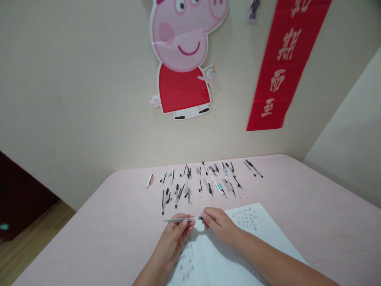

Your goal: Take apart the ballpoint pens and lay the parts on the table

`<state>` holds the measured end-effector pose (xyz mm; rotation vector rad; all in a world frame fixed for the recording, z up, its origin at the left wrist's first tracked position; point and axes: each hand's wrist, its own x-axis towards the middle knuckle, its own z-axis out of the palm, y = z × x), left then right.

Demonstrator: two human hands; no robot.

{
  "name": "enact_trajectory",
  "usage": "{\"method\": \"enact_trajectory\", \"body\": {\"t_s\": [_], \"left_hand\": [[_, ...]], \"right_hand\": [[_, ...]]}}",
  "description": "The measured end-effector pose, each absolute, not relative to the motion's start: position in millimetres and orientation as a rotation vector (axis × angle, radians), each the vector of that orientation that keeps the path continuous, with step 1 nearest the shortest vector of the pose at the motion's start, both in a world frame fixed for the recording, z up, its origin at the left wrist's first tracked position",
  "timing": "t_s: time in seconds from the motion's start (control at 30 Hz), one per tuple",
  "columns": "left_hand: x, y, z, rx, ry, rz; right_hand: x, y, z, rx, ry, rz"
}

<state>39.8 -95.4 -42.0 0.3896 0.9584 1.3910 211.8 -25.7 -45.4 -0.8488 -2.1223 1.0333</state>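
A slim pen (178,219) with a clear barrel and a dark end lies level between both hands, above the near part of the table. My left hand (175,238) is closed around its barrel, thumb on top. At the dark right end, the fingers of my right hand (218,222) pinch the pen. Below the hands is an open white notebook (220,262) with handwriting on both pages. My forearms hide part of it.
Several pens and loose pen parts (190,192) lie in rows across the pink table (98,238). Two pens (253,168) rest apart at the back right. Behind the table, the wall bears a cartoon pig cutout (184,87) and a red banner (276,79).
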Motion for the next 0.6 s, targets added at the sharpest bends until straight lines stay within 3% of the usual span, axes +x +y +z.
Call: {"method": "enact_trajectory", "body": {"t_s": [0.6], "left_hand": [[39.1, -95.1, -44.5, 0.407, 0.970, 1.400]], "right_hand": [[214.0, -27.4, -41.3, -0.839, -2.104, 1.041]]}}
